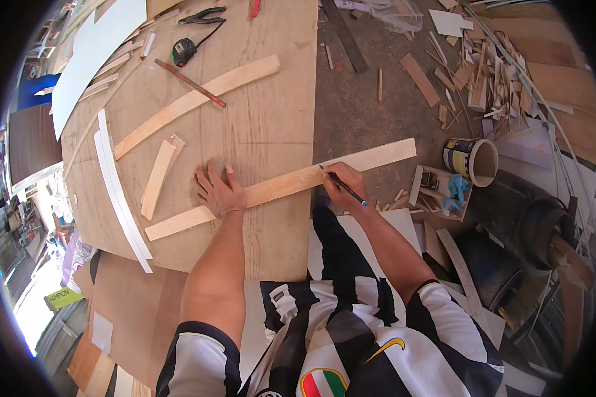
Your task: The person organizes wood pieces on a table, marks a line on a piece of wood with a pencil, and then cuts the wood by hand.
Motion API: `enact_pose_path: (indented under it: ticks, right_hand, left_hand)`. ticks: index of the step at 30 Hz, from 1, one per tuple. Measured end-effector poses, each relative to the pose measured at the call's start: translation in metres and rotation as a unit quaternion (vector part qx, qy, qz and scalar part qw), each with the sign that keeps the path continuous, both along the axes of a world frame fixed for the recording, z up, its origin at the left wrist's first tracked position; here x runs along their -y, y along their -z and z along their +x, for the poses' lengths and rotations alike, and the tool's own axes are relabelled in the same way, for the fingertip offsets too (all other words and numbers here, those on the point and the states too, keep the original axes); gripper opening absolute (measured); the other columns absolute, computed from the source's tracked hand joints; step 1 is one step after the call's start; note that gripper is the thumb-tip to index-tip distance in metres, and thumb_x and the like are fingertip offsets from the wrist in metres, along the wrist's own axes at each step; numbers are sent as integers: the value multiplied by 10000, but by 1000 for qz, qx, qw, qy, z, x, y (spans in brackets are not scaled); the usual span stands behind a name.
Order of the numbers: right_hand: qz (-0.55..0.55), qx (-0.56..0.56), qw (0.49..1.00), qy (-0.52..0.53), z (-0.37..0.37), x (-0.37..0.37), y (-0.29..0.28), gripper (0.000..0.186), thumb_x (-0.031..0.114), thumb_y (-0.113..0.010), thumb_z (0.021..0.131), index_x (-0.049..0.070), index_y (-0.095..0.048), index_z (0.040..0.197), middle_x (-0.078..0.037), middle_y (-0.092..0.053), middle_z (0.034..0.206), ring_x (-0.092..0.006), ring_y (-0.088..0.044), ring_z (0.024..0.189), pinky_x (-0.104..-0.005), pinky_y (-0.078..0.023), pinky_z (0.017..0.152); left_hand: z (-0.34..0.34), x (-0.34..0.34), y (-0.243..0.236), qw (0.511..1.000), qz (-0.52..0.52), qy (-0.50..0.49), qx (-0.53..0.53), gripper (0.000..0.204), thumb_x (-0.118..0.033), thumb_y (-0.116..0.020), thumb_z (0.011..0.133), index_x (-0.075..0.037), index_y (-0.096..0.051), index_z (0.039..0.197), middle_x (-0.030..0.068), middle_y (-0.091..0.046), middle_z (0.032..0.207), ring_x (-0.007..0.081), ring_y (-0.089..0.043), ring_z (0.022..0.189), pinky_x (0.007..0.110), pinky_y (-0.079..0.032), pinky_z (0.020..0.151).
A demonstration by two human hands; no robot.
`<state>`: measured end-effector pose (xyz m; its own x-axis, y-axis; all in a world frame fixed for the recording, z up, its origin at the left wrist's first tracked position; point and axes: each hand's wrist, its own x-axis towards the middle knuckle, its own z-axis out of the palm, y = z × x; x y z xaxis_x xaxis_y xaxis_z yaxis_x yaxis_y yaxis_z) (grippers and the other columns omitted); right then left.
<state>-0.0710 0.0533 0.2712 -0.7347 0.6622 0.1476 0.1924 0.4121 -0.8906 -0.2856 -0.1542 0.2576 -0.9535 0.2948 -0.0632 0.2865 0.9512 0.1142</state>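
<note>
A long pale wooden strip (285, 187) lies across the plywood tabletop (278, 245), its right end sticking out past the table's edge. My left hand (220, 190) rests on the strip with its fingers spread, their tips reaching onto the plywood beyond it. In my right hand (344, 187) is a dark pencil (348, 186) with a blue end, pinched between the fingers. The pencil's tip meets the strip near the table's right edge.
Farther off lie another wooden strip (198, 99), a reddish-brown stick (191, 83), a tape measure (183, 51) and pliers (203, 16). A short wood piece (160, 177) and white strips (121, 192) are at left. Right, a bucket (470, 161) and wood scraps stand on the floor.
</note>
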Motion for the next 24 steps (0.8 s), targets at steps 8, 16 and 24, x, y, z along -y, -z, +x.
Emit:
enact_pose_path:
  ticks: [8,16,24]
  right_hand:
    - [-3,-4,1000,-5,-3,-2,-1,125,-32,-687,788,17,-642,893,-162,-670,804,-350,-694,743,-398,-551,650]
    - [-1,-15,1000,-18,-5,-5,-2,113,-36,-680,785,18,-633,873,-162,-669,799,-354,-692,743,-403,-550,648]
    - [11,0,999,-32,-3,-5,-6,111,-41,-657,757,28,-609,828,-167,-634,751,-367,-660,701,-423,-524,611]
  left_hand:
    - [-1,0,-1,1000,0,1,-3,594,-480,-517,999,-190,-430,1510,145,-327,1603,392,-265,1488,567,-238,1182]
    - [-1,0,-1,1000,9,1,6,596,-472,-522,996,-178,-433,1506,145,-312,1609,402,-245,1496,571,-232,1179]
    - [-1,0,-1,1000,11,-1,9,587,-459,-530,995,-184,-436,1505,139,-306,1607,397,-236,1496,575,-231,1173]
